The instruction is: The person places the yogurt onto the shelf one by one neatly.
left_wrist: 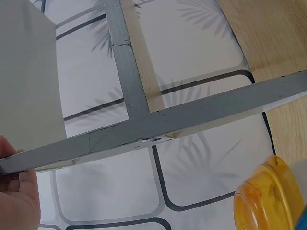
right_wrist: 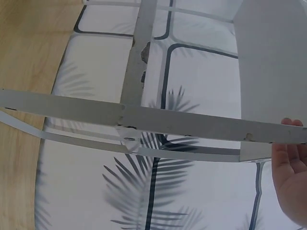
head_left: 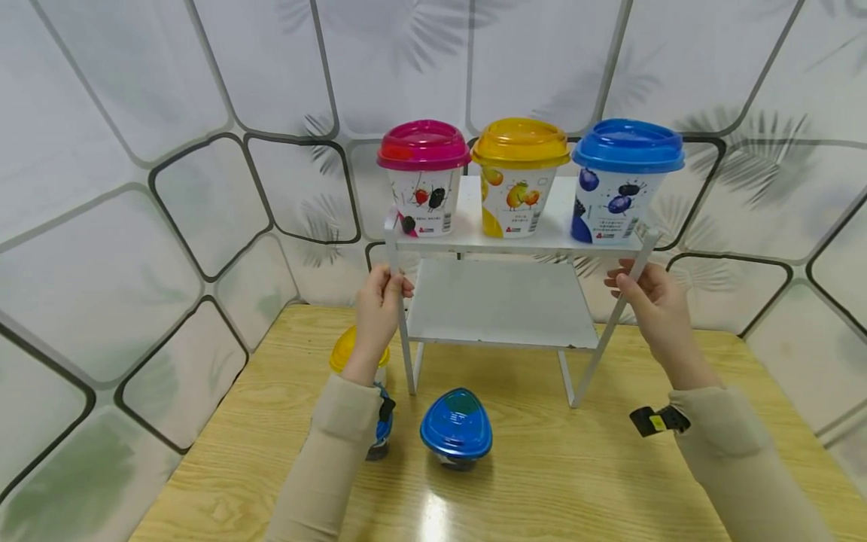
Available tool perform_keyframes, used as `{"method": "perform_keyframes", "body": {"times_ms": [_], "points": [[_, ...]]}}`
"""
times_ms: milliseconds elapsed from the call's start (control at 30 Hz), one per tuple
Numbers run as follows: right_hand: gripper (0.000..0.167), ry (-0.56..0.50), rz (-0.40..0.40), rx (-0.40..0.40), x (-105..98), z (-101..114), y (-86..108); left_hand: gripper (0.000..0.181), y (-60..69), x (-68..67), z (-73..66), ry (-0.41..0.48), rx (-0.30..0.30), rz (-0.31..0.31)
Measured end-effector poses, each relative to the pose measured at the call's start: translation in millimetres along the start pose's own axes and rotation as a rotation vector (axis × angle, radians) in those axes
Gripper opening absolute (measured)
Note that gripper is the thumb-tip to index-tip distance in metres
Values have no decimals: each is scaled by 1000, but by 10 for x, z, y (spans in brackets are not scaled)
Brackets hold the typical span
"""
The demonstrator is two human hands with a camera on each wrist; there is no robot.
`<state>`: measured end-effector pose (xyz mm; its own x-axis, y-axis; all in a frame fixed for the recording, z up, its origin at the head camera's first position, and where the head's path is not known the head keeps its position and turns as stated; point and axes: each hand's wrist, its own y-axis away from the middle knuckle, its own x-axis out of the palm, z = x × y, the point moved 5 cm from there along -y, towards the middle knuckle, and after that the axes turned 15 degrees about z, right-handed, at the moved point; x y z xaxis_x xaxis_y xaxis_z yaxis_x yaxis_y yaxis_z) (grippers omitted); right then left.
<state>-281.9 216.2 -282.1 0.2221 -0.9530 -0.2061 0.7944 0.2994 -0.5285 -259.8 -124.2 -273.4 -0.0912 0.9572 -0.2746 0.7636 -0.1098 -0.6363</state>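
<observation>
A white two-tier metal rack (head_left: 501,301) stands in front of me in the head view. My left hand (head_left: 381,297) grips its left front leg near the top, thumb in front. On the other side, my right hand (head_left: 653,297) holds the right front leg, with fingers behind it; the right wrist view shows fingertips above the leg's edge. Along the top shelf sit a pink-lidded cup (head_left: 425,177), a yellow-lidded cup (head_left: 520,177) and a blue-lidded cup (head_left: 625,181), all upright. Whether the rack's feet touch the table cannot be told.
On the wooden table (head_left: 542,482), another blue-lidded cup (head_left: 457,425) stands before the rack. Further left, a yellow-lidded cup (head_left: 344,348) and a blue-lidded one (head_left: 383,421) are partly hidden by my left arm. A patterned fabric wall (head_left: 203,188) surrounds the table.
</observation>
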Motion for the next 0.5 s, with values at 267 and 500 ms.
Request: {"method": "perform_keyframes", "body": {"times_ms": [267,500], "points": [[12,65,0,-25,9,116,-14,12,12,-5,-23,-28,4,-3],[13,115,-4,-18,-15,143,-36,12,10,-4,-11,-17,2,-3]]}}
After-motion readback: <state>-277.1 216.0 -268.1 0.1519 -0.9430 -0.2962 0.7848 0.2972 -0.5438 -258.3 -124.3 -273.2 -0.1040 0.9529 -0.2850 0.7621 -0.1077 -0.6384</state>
